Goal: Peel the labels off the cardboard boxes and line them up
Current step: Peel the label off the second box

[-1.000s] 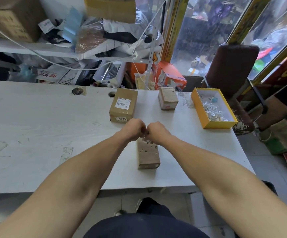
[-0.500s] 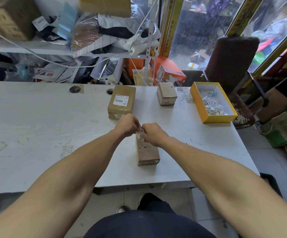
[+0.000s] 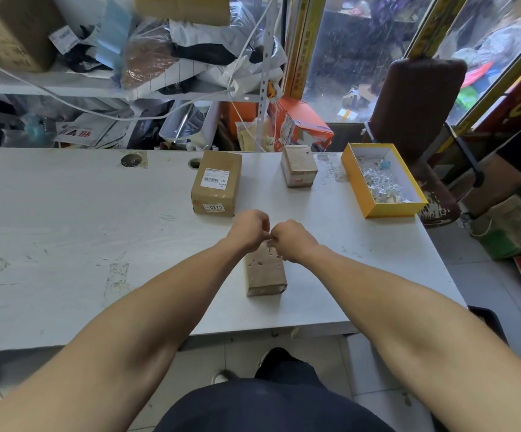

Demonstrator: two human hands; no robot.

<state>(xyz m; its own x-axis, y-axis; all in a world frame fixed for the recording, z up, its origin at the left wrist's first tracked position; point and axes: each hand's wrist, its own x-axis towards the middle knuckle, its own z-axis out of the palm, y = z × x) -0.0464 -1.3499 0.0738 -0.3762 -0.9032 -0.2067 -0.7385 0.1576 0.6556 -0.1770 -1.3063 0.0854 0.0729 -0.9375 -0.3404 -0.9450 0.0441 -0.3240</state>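
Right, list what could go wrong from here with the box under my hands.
1. Both the left hand and right hand work at the far end of the near box; neither visibly pins it down, so a pull may drag or tip it.
2. Its top already looks scuffed, with white bits left; the cardboard may tear further.
3. The labelled box sits just beyond the hands; a sudden release could knock it.

Both forearms extended forward; left hand (image 3: 248, 229) and right hand (image 3: 291, 240) curled, knuckles nearly touching.
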